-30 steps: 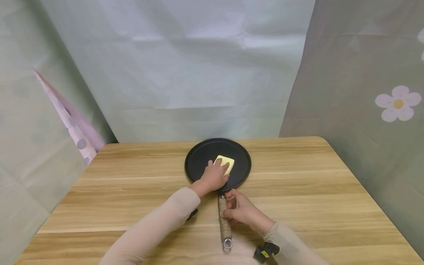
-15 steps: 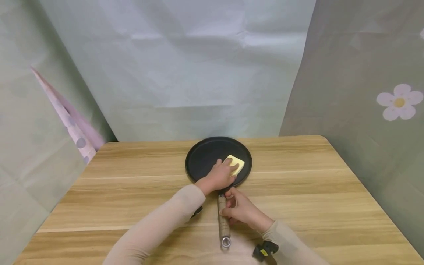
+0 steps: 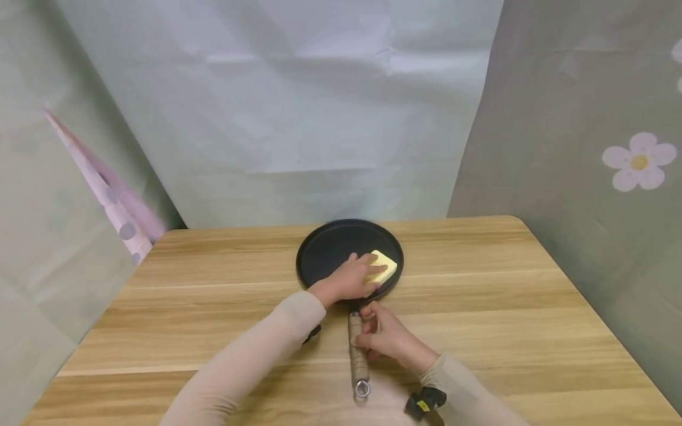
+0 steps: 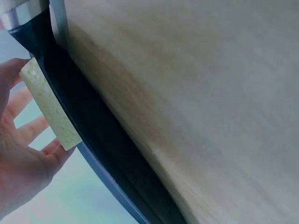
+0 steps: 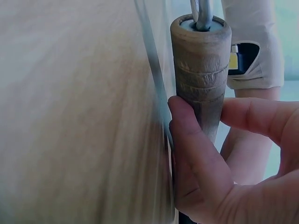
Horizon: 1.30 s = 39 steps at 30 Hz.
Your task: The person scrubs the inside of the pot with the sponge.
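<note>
The left hand [image 3: 348,279], fingers flat on the yellow rectangular sponge [image 3: 385,267], slides it rightward across the round black pan [image 3: 325,248]; the right hand [image 3: 386,336] keeps gripping the wooden handle [image 3: 358,358], so wiping continues

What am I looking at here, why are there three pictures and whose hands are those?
These are one person's two bare hands, filmed by three cameras at once. The wide picture comes from a camera on the head, looking down at a wooden table. The two close pictures come from cameras on the wrists, so they look tilted. On the table lies a black pan with a wooden handle. The left hand presses a yellow sponge onto the pan; the left wrist view shows that sponge from the side. The right hand holds the handle, seen up close in the right wrist view.
</note>
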Each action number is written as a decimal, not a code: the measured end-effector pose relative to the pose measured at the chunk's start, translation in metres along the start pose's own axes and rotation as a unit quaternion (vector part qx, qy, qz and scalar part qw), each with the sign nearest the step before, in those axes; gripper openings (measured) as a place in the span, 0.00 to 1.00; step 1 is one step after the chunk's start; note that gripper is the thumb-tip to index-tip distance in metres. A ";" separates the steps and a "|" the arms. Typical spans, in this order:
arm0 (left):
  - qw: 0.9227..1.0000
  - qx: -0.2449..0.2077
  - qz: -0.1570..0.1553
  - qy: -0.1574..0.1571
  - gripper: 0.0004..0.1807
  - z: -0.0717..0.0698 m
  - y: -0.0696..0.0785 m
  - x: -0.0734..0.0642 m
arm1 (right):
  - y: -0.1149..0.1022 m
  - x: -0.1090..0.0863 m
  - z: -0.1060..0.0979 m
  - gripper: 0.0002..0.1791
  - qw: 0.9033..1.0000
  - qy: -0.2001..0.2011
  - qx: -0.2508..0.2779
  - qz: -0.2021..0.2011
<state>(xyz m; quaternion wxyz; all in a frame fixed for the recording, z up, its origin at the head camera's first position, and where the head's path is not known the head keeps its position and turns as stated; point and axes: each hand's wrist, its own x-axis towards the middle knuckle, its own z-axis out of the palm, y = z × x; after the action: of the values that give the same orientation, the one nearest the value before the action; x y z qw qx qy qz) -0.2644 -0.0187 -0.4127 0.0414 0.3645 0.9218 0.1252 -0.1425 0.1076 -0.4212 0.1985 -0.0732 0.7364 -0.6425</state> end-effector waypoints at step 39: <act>0.979 -0.012 -0.201 0.035 0.29 -0.018 -0.064 0.018 | 0.002 0.002 -0.002 0.24 1.000 0.004 -0.009 0.002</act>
<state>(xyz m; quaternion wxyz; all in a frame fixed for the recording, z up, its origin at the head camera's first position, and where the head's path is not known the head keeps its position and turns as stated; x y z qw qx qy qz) -0.3234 -0.0549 -0.4115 0.0378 0.1671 0.9755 0.1380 -0.1443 0.1091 -0.4231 0.1965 -0.0705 0.7432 -0.6357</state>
